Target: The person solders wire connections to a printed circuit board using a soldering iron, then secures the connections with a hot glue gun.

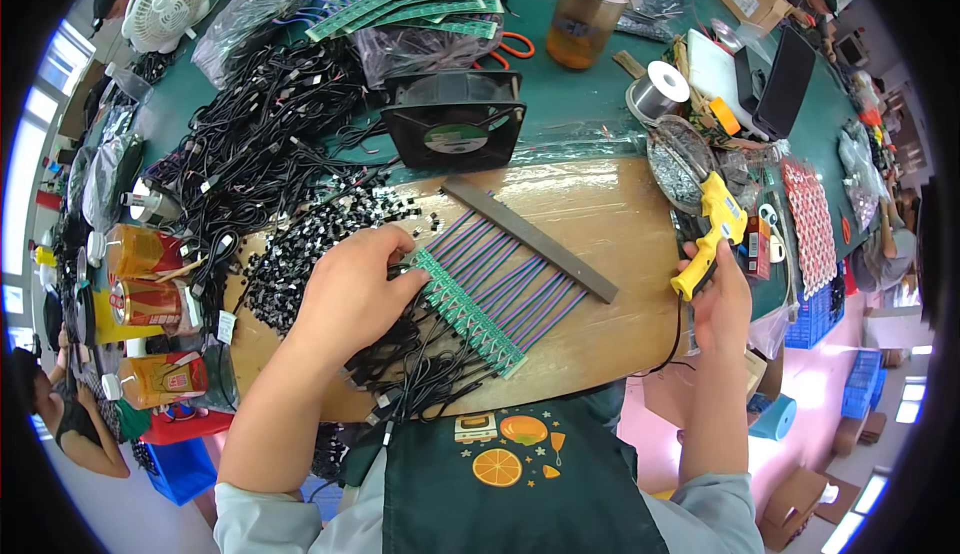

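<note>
A green circuit board strip [470, 316] lies slanting on the brown work board, and my left hand [350, 289] is closed at its upper left end, thumb and forefinger on it. Purple and dark wires [532, 299] run from the strip's far side under a long dark bar [530, 239]. Black cables [425, 369] trail from its near side toward me. On the right, my right hand [722, 304] grips the handle of a yellow soldering gun [722, 216]. The gun's front end points away from me, over a round metal dish [675, 159].
Small black parts [300, 244] are heaped left of my left hand. Beyond them lie tangled black cables [265, 114]. A square black fan [455, 119] stands behind the bar. Solder wire [660, 92], a drink jug [590, 14] and more strips [420, 4] sit farther back. Bottles and cans [150, 304] line the left.
</note>
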The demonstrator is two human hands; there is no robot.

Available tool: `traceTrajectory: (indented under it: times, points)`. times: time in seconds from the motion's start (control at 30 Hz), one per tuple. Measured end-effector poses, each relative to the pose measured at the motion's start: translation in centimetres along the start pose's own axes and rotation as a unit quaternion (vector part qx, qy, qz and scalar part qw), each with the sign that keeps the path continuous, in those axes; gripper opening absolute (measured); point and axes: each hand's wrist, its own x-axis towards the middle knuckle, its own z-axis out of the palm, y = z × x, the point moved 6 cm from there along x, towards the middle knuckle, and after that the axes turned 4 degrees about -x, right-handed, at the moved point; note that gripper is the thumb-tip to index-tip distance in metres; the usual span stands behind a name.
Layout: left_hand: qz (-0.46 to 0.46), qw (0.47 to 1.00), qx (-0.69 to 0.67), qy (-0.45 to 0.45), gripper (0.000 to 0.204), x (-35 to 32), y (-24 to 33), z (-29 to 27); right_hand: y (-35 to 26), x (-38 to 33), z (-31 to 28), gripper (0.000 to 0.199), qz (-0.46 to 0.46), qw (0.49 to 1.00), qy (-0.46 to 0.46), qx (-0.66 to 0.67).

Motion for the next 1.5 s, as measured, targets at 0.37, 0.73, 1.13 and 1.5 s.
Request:
traceTrajectory:
  times: [0.37, 0.73, 1.13, 1.5]
  points:
    - [-0.049, 0.998, -0.043, -0.012, 0.031, 0.6, -0.2, -0.3, -2.5, -5.5, -1.7, 0.047, -0.274, 0.850, 0.105, -0.438]
    - [-0.115, 0.972, -0.155, -0.131, 0.022, 1.7, -0.1, 0.1, 0.7, -5.9, 14.9, 0.033, -0.464, 0.672, -0.212, -0.538]
    - [-0.030, 0.892, -0.450, 0.008, 0.013, -5.3, -1.9, -8.6, -1.2, -8.1, 8.6, 0.025, -0.353, 0.801, -0.164, -0.455]
    - [0.272, 0.794, -0.500, 0.212, 0.016, -10.3, -3.0, -21.9, 1.7, -8.5, 7.9, 0.029, -0.431, 0.723, -0.131, -0.524]
